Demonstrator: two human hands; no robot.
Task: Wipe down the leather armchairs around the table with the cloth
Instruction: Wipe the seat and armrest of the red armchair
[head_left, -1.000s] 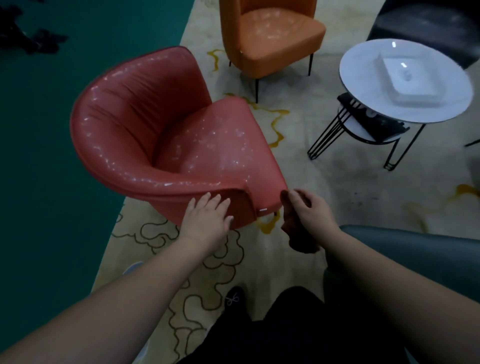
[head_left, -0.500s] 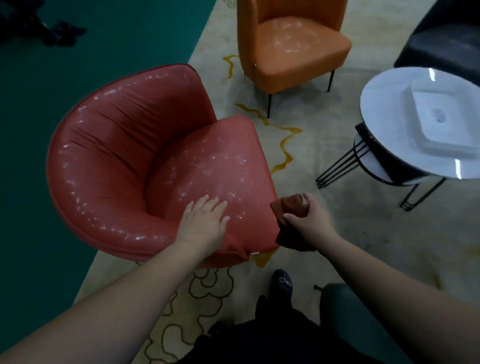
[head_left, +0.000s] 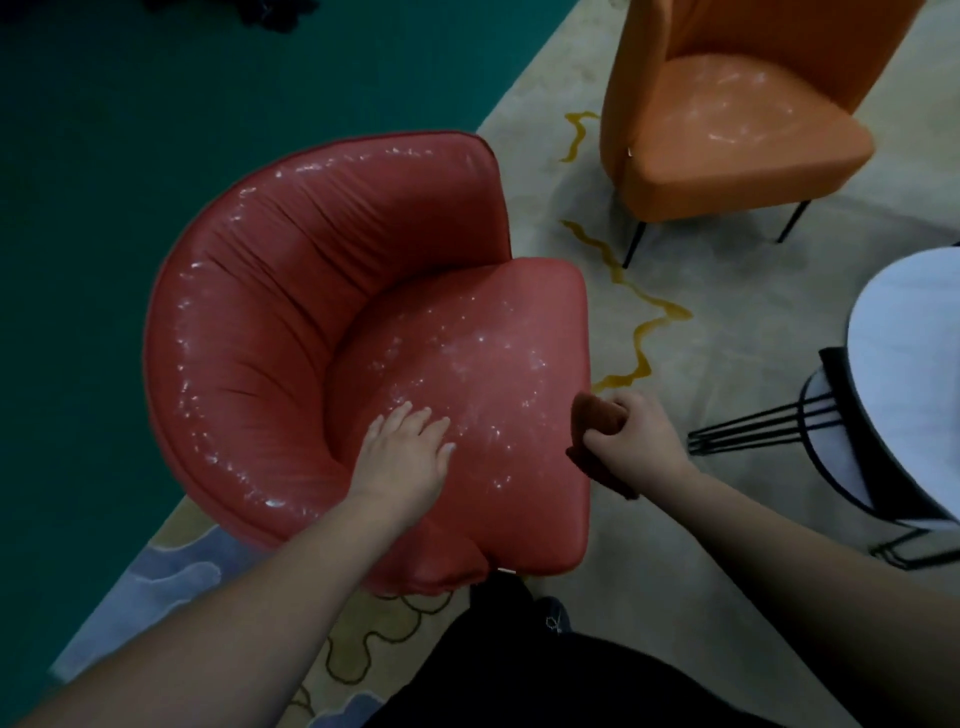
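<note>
A red armchair (head_left: 363, 332) is set on a beige patterned rug (head_left: 675, 545) beside green floor (head_left: 130, 130); the left hand (head_left: 405, 457) is laid flat on its seat; a brown cloth (head_left: 597, 421) is gripped by the right hand (head_left: 639, 441) at the seat's edge; an orange armchair (head_left: 727, 119) and white bench (head_left: 914, 364) are placed nearby.

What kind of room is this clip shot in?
Probably a lounge or seating area, perhaps a lobby or showroom. A red armchair and an orange armchair stand by a round white table on a patterned rug, with teal floor beyond.

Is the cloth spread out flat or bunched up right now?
Bunched up: the right hand grips the cloth in a wad beside the seat edge.
</note>
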